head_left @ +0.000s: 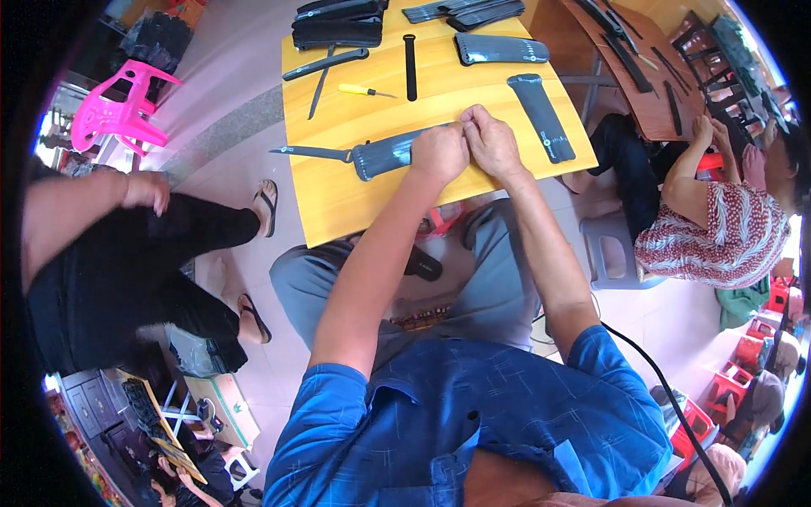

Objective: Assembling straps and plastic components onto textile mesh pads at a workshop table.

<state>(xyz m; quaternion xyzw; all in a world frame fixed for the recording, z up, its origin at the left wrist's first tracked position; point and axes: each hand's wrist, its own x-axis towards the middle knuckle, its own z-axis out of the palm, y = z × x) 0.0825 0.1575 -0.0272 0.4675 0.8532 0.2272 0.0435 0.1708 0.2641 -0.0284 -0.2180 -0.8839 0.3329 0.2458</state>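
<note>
— What lies on the far half of the yellow table point(338, 198)?
— A yellow-handled screwdriver point(365, 89), a black strap point(410, 68) standing lengthwise, and a dark sheath point(501, 49) further right.
— And off the table?
— A pink plastic chair point(118, 106) far left, and a seated person in a red patterned top point(718, 237) at the right by a brown table point(642, 76).

The left hand point(439, 152) and right hand point(492, 142) are covering the near end of the long dark grey plastic sheath point(384, 155), hiding whatever the fingers are gripping there.
</note>
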